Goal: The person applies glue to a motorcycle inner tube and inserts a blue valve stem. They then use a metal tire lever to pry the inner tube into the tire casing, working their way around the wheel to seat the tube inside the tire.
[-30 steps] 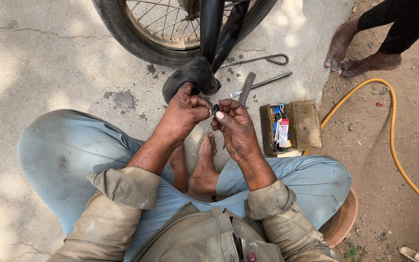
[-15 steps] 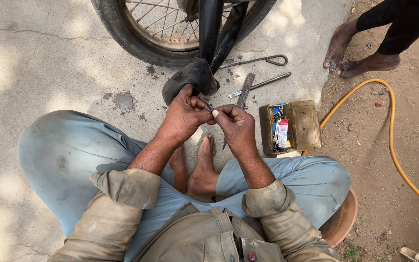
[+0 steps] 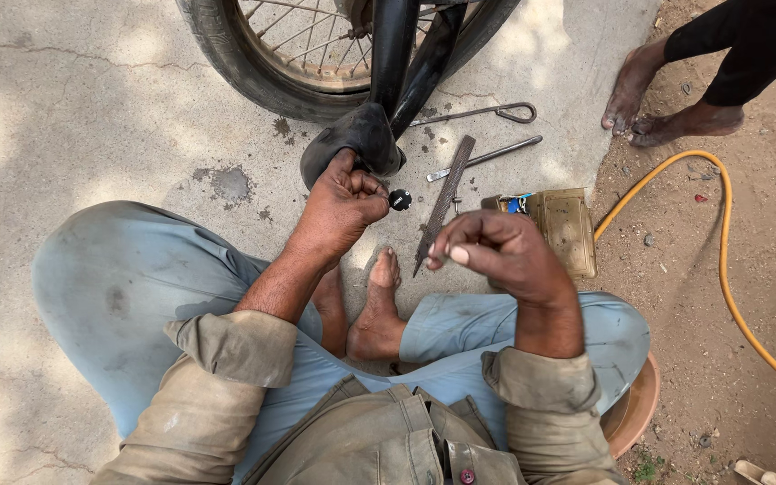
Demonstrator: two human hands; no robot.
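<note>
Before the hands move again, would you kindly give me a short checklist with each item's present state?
1. Left hand grips the black rubber tube: ok.
2. Small black cap held at the left fingertips: ok.
3. Right hand holds something: cannot tell.
4. Metal file lies on the concrete beside the hands: ok.
5. Yellow hose lies apart from the hands: ok.

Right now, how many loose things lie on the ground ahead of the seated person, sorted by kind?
Metal tyre levers: 2, the looped lever and the straight lever
Files: 1, the flat file
Small boxes: 1, the tan box
Hoses: 1, the yellow hose
Total: 5
</note>
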